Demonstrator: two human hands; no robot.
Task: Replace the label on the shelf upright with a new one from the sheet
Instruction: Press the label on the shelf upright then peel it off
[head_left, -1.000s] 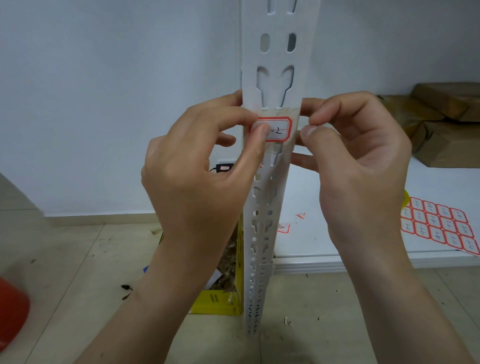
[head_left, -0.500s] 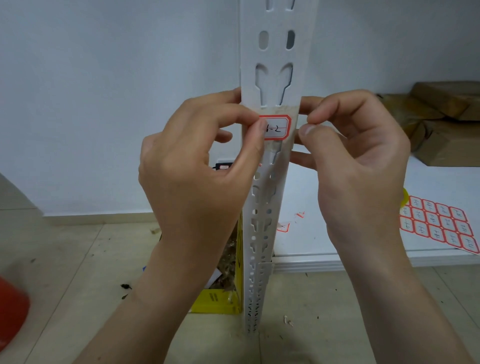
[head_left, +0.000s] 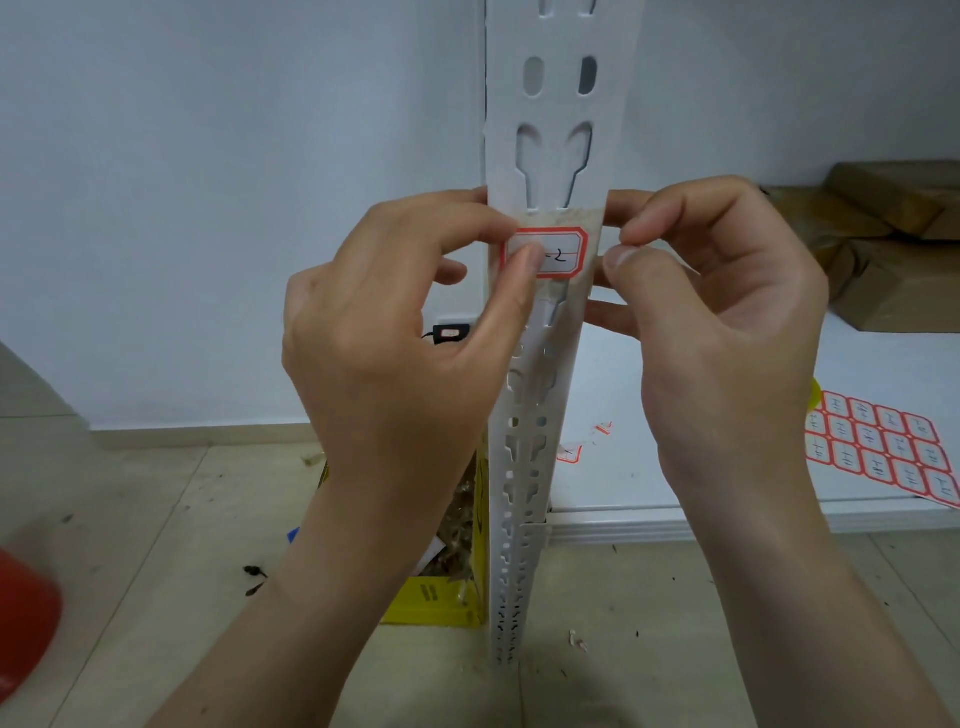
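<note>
Left hand (head_left: 384, 358) has its thumb tip pressed flat on the left end of the label (head_left: 550, 253); its other fingers curl round the left edge of the shelf upright (head_left: 550, 156), so part of the label's writing is covered. Right hand (head_left: 727, 332) sits at the upright's right edge, thumb and forefinger tips pinched nearly together just beside the label's right end. Whether anything thin lies between those two tips cannot be told.

Label: white, red border, handwritten marks, stuck across the front face of the white slotted upright, just below a pair of keyhole slots. A yellowish strip of residue or tape shows along the upright just above it.

Sheet (head_left: 883, 447) of red-bordered labels lies on the white shelf (head_left: 675, 415) at lower right, well apart from both hands, partly overhanging the shelf's front edge. Two small label scraps (head_left: 571, 453) lie on the shelf near the upright.

Surroundings: brown paper parcels (head_left: 883, 244) stacked at the back right of the shelf. Yellow box (head_left: 441, 597) with shredded filling stands on the floor just left of the upright's foot, largely hidden by the left forearm. Small black device (head_left: 451, 332) with a cable at the wall, seen between thumb and fingers of the left hand. Red object (head_left: 23, 618) at the lower left edge, blurred. Tiled floor carries scattered debris.
</note>
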